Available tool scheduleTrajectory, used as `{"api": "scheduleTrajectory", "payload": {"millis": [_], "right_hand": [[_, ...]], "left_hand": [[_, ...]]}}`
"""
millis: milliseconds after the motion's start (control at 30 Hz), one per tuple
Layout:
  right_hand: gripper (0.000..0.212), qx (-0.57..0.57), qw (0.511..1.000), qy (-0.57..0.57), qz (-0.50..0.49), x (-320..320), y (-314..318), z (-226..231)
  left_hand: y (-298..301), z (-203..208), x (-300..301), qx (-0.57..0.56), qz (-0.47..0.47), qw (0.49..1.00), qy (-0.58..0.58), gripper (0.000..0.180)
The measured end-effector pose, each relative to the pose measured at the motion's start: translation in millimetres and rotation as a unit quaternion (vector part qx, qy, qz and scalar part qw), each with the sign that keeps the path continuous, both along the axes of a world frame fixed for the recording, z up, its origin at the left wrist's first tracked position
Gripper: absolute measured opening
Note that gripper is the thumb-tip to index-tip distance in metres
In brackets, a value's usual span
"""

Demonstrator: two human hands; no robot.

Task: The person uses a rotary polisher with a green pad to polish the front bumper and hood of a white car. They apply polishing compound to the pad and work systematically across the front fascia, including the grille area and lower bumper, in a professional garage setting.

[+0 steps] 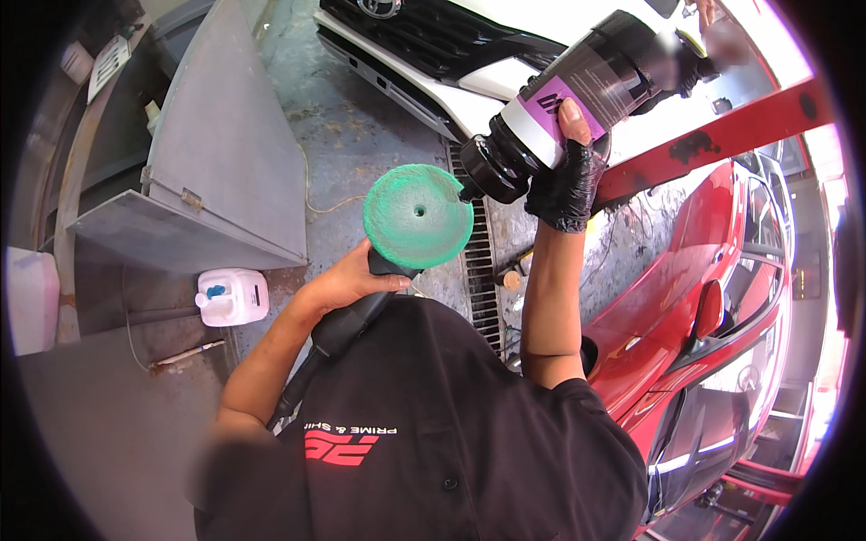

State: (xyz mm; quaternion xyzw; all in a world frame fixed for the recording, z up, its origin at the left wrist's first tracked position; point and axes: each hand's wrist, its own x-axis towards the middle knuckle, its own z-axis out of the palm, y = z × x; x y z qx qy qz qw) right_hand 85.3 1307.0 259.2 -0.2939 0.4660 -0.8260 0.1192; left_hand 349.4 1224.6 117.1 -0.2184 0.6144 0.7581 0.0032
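Observation:
My left hand [354, 276] is bare and wrapped around the neck of a black polisher [347, 326], just under its pad. The round green foam pad [419, 236] faces up, with a small hole in its centre and a pale, whitish film on its face. My right hand [570, 180], in a torn black glove with the thumb bare, grips a black bottle [618, 63] with a purple and white label. The bottle is tilted down to the left, its dark spout [471, 191] at the pad's right rim. Whether liquid is flowing, I cannot tell.
A white car's front [483, 68] stands ahead, a red car [672, 298] to the right. A red lift arm [713, 140] crosses near my right hand. On the left are a grey cabinet [230, 135] and a white jug [233, 298]. A floor grate [483, 293] runs beside me.

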Motion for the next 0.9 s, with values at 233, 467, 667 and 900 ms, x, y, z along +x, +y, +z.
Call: {"api": "scheduleTrajectory", "payload": {"millis": [233,467,667,900], "right_hand": [[0.052,-0.006,1.000,0.007,0.012,0.0,-7.7,1.0],[0.048,-0.032,0.999,0.010,0.026,11.2,-26.6,7.4],[0.049,-0.032,0.998,-0.018,0.059,35.7,-43.1,16.7],[0.051,0.032,0.991,-0.019,0.127,54.2,-41.7,3.6]], "left_hand": [[0.1,-11.5,6.9,-0.038,0.004,0.999,0.024,0.066],[0.5,-11.1,11.1,-0.027,0.011,0.999,0.027,0.067],[2.9,-18.7,11.7,-0.052,0.013,0.998,0.032,0.065],[0.5,-12.1,24.3,-0.032,0.051,0.997,0.057,0.063]]}}
